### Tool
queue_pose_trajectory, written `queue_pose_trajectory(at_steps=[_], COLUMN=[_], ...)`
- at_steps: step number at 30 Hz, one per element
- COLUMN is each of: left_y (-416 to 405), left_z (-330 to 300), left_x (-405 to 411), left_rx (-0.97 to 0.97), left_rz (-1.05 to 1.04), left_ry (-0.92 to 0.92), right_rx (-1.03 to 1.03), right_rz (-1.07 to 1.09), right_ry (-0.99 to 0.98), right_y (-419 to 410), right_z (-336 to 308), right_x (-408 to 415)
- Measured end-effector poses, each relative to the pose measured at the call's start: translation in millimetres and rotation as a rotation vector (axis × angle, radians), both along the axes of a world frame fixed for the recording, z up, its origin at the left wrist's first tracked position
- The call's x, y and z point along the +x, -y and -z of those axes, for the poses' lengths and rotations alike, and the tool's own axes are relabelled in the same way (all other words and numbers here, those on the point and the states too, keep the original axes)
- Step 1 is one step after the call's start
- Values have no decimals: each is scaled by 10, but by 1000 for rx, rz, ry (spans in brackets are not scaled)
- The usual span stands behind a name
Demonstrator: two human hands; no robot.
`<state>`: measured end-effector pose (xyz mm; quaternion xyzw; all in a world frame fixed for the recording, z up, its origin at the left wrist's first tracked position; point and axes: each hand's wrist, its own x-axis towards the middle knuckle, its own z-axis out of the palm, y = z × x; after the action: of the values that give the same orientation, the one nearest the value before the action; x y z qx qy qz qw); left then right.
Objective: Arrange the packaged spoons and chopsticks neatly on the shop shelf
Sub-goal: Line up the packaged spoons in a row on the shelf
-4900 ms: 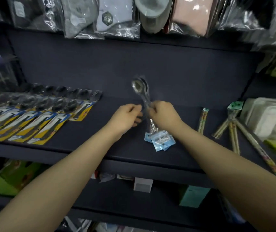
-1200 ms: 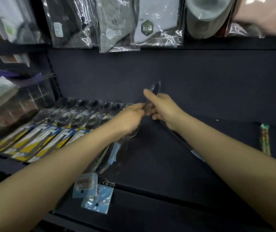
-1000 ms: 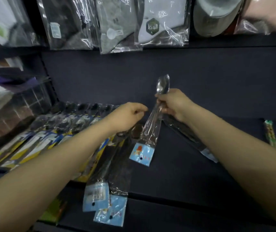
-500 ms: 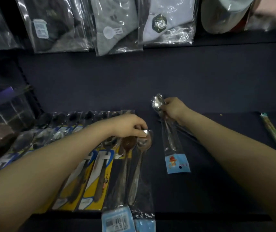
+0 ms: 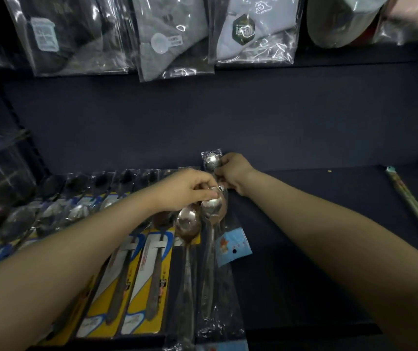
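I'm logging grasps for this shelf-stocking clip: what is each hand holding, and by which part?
Right hand grips a clear-wrapped steel spoon with a blue header card at its bowl end. Left hand pinches the top of another clear-wrapped spoon.

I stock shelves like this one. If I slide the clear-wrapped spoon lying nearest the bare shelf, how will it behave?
The spoon itself looks like rigid metal, so it should move as one piece. Its glossy, crinkled wrapper probably slips easily and may flop past the shelf edge.

Clear plastic packets hang in a row above the dark back panel (image 5: 228, 117): a black garment (image 5: 71, 34), grey socks (image 5: 172, 39), a white item with a hexagonal badge (image 5: 253, 29), and what may be a cap (image 5: 339, 21). A transparent box (image 5: 2, 173) stands far left.
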<state>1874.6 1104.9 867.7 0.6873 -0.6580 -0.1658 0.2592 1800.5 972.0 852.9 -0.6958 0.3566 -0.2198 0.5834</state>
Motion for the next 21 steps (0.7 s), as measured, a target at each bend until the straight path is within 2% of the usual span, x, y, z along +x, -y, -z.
queue_pose_trajectory(at_steps=[6, 10, 14, 18, 20, 21], left_y=[-15, 32, 71, 117, 138, 136], left_z=[43, 84, 113, 126, 71, 20], left_x=[-80, -74, -50, -95, -194, -287], left_rx=[-41, -23, -81, 19, -58, -104], left_rz=[-15, -82, -147, -141, -170, -177], left_ry=[4, 110, 102, 178, 204, 142], right_rx=[-1, -128, -195, -233, -241, -244], right_rz=[41, 21, 174, 253, 251, 251], right_ry=[71, -8, 64, 133, 131, 129], right_y=[40, 65, 225, 361, 368, 366], right_z=[-48, -77, -244, -400, -408, -408], right_x=[8, -96, -310, -561, -640, -656])
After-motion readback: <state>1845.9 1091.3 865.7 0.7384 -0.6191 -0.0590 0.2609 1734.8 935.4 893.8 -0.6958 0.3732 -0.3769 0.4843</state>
